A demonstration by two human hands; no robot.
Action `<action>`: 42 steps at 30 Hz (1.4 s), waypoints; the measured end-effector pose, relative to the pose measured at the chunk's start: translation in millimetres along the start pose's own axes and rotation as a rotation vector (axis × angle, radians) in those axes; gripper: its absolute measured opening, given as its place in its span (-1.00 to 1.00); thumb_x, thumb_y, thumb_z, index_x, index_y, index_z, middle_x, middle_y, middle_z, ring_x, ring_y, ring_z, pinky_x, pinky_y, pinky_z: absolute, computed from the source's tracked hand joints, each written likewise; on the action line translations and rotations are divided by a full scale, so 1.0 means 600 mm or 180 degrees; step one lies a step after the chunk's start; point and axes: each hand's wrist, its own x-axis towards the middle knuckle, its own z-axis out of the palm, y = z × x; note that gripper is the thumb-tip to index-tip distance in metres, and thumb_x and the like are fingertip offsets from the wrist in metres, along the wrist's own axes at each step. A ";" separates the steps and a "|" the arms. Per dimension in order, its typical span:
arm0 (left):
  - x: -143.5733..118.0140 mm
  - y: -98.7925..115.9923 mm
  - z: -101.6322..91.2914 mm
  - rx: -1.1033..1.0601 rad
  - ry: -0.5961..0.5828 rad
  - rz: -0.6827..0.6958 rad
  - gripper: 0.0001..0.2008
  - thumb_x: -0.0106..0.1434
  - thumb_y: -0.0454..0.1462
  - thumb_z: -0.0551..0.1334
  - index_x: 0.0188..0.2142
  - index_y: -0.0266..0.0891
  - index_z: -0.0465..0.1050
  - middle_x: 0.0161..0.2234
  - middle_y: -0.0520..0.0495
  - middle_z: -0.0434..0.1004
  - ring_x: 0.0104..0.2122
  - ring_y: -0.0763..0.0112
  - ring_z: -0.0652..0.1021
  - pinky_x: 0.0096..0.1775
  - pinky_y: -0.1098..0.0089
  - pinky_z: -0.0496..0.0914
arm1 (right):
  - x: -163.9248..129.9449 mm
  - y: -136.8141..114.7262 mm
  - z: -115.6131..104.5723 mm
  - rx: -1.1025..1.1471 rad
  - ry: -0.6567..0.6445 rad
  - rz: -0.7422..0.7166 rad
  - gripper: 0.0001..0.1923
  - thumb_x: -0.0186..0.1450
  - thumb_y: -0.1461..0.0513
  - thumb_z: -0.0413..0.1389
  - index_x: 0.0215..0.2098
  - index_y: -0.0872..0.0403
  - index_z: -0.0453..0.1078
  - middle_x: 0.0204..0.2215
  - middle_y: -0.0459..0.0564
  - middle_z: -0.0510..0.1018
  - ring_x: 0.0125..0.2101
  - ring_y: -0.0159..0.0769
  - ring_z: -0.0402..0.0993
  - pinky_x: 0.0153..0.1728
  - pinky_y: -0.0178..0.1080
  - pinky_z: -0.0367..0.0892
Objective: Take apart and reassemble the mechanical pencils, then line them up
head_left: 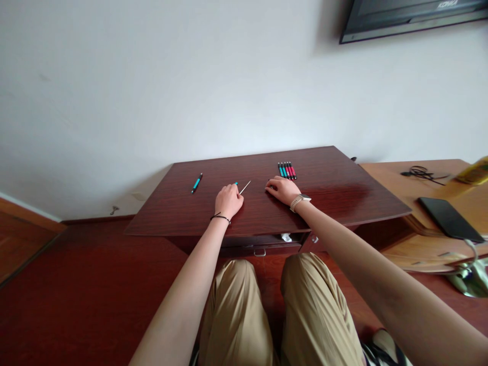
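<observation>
A dark red wooden desk (328,188) stands against the white wall. My left hand (227,200) rests on it with the fingers curled around a teal pen part, whose tip shows above the knuckles. A thin white refill (245,187) pokes out to the right of that hand. My right hand (282,190) lies flat on the desk, fingers down, just below a row of several teal and red pens (287,170). A lone teal pen (196,183) lies to the left of my left hand.
A lighter wooden table (392,175) to the right carries a black phone (450,218), a black cable (421,174) and a yellow object (475,173). A screen (412,15) hangs on the wall above. My knees in tan trousers are below a partly open drawer (263,246).
</observation>
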 end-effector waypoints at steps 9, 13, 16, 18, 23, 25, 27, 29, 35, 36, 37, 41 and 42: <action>0.003 0.003 -0.002 0.0077 -0.0075 -0.0150 -0.94 0.36 -0.33 0.21 -0.24 -0.13 0.42 -0.19 -0.18 0.63 -0.15 0.06 0.59 -0.18 0.18 0.44 | 0.001 -0.001 -0.003 0.0092 0.0001 0.0013 -0.80 0.51 0.10 0.20 -0.12 0.00 0.64 -0.20 0.01 0.58 -0.25 -0.25 0.52 -0.19 -0.26 0.30; 0.004 -0.001 0.004 -0.0085 -0.0027 -0.0166 -0.93 0.34 -0.34 0.24 -0.27 -0.13 0.41 -0.20 -0.23 0.63 -0.15 0.02 0.59 -0.19 0.17 0.43 | 0.003 0.002 -0.003 0.0136 -0.0007 0.0002 -0.79 0.51 0.09 0.20 -0.11 0.00 0.64 -0.21 0.01 0.58 -0.26 -0.24 0.51 -0.20 -0.26 0.31; 0.003 -0.002 0.005 -0.0149 0.0034 -0.0142 -0.93 0.33 -0.35 0.24 -0.27 -0.13 0.42 -0.21 -0.25 0.62 -0.16 -0.01 0.59 -0.19 0.15 0.44 | 0.003 0.001 -0.003 0.0121 -0.0018 0.0032 -0.79 0.50 0.09 0.20 -0.11 -0.01 0.65 -0.22 0.01 0.57 -0.26 -0.23 0.51 -0.20 -0.25 0.32; 0.002 -0.003 0.006 -0.0134 0.0069 -0.0148 -0.93 0.33 -0.35 0.24 -0.27 -0.13 0.43 -0.22 -0.24 0.63 -0.17 0.00 0.59 -0.18 0.15 0.45 | 0.003 0.000 -0.003 0.0124 -0.0019 0.0042 -0.79 0.51 0.09 0.20 -0.10 -0.01 0.65 -0.21 0.01 0.57 -0.26 -0.23 0.51 -0.19 -0.25 0.32; 0.003 -0.005 0.007 -0.0089 0.0079 -0.0192 -0.96 0.33 -0.32 0.23 -0.25 -0.13 0.43 -0.21 -0.25 0.64 -0.18 -0.01 0.60 -0.18 0.15 0.44 | 0.003 0.003 0.000 0.0165 0.0016 -0.0012 -0.78 0.51 0.08 0.20 -0.11 0.00 0.65 -0.22 0.00 0.57 -0.26 -0.25 0.51 -0.19 -0.26 0.31; 0.004 -0.005 0.007 -0.0079 0.0070 -0.0198 -0.96 0.33 -0.31 0.22 -0.25 -0.13 0.42 -0.20 -0.26 0.64 -0.18 -0.02 0.60 -0.19 0.15 0.43 | 0.004 0.005 0.001 0.0178 0.0028 -0.0037 -0.78 0.51 0.08 0.21 -0.11 0.00 0.65 -0.23 -0.01 0.56 -0.26 -0.25 0.51 -0.19 -0.26 0.31; 0.004 -0.004 0.006 -0.0084 0.0071 -0.0217 -0.96 0.34 -0.32 0.21 -0.25 -0.13 0.41 -0.20 -0.25 0.64 -0.18 -0.01 0.61 -0.20 0.16 0.42 | 0.004 0.007 0.001 0.0186 0.0026 -0.0040 -0.78 0.50 0.09 0.20 -0.11 0.00 0.65 -0.22 0.00 0.57 -0.26 -0.25 0.51 -0.19 -0.26 0.31; 0.004 -0.002 0.005 -0.0099 0.0116 -0.0239 -0.95 0.35 -0.32 0.20 -0.25 -0.13 0.40 -0.20 -0.24 0.64 -0.18 0.00 0.61 -0.22 0.17 0.41 | 0.004 0.007 0.001 0.0195 0.0027 -0.0028 -0.78 0.50 0.09 0.20 -0.11 0.00 0.66 -0.22 0.00 0.57 -0.26 -0.25 0.50 -0.18 -0.25 0.31; 0.003 -0.004 -0.001 -0.0368 0.0295 -0.0274 -0.91 0.46 -0.27 0.17 -0.25 -0.12 0.35 -0.24 -0.20 0.62 -0.18 0.05 0.61 -0.21 0.21 0.38 | 0.004 0.006 -0.001 0.0194 -0.0009 0.0025 -0.78 0.50 0.09 0.20 -0.10 -0.01 0.66 -0.21 0.01 0.58 -0.25 -0.24 0.51 -0.18 -0.25 0.32; 0.004 -0.005 -0.002 -0.0487 0.0328 -0.0245 -0.91 0.47 -0.26 0.17 -0.24 -0.12 0.36 -0.24 -0.18 0.61 -0.18 0.08 0.61 -0.20 0.23 0.38 | 0.005 0.006 0.000 0.0193 -0.0006 0.0023 -0.78 0.50 0.09 0.20 -0.10 -0.01 0.66 -0.21 0.01 0.58 -0.25 -0.24 0.51 -0.18 -0.25 0.32; 0.004 -0.004 -0.004 -0.0665 0.0361 -0.0192 -0.92 0.47 -0.25 0.17 -0.22 -0.12 0.36 -0.24 -0.15 0.61 -0.19 0.12 0.60 -0.19 0.24 0.38 | 0.005 0.006 0.000 0.0192 0.0001 0.0017 -0.79 0.50 0.09 0.20 -0.10 -0.01 0.66 -0.21 0.01 0.58 -0.25 -0.24 0.51 -0.18 -0.25 0.32; -0.012 0.038 -0.029 -0.2230 0.0465 -0.0017 -0.81 0.52 -0.10 0.15 -0.18 -0.12 0.39 -0.28 -0.08 0.55 -0.28 0.26 0.55 -0.16 0.29 0.40 | 0.009 0.007 0.001 0.0165 0.0000 0.0008 -0.79 0.50 0.10 0.20 -0.11 0.00 0.65 -0.22 0.01 0.58 -0.25 -0.24 0.52 -0.17 -0.25 0.33; -0.023 0.062 -0.043 -0.2798 0.0407 -0.0030 -0.74 0.52 -0.03 0.14 -0.18 -0.13 0.39 -0.30 -0.07 0.52 -0.30 0.29 0.52 -0.20 0.30 0.40 | 0.010 0.007 0.001 0.0153 -0.0012 0.0018 -0.78 0.50 0.10 0.20 -0.10 0.00 0.65 -0.21 0.02 0.59 -0.25 -0.23 0.53 -0.17 -0.25 0.33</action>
